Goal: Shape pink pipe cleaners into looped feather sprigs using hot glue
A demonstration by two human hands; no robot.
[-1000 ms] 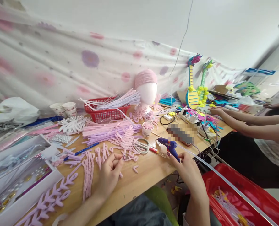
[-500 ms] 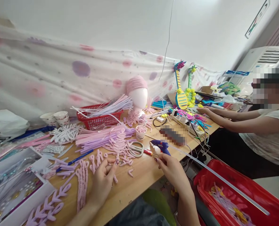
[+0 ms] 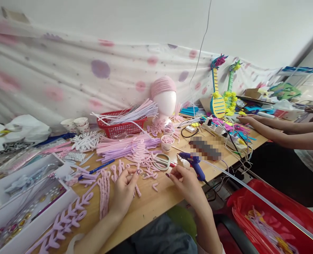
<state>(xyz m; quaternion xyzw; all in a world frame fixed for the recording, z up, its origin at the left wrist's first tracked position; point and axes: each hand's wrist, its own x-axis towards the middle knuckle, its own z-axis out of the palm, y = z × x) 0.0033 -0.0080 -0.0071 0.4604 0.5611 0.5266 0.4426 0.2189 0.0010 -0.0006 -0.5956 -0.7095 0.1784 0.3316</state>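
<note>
Head view: the left hand (image 3: 125, 192) is clamped, thumb to forefinger, on a small pink piece (image 3: 138, 165) over the bench (image 3: 156, 201), near loose pink cuttings (image 3: 149, 175); the right hand (image 3: 186, 185) sits apart, its grip impossible to tell, near the scissors (image 3: 168, 163) and the blue glue gun (image 3: 198, 169)

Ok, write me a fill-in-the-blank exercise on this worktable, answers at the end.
1. The basket with long stems on it is ____ in colour.
2. The white head wears a wrap coloured ____.
3. The glue gun is mainly ____ in colour.
4. The hand nearest the glue gun is the person's ____ one.

Missing words: red; pink; blue; right.
</note>
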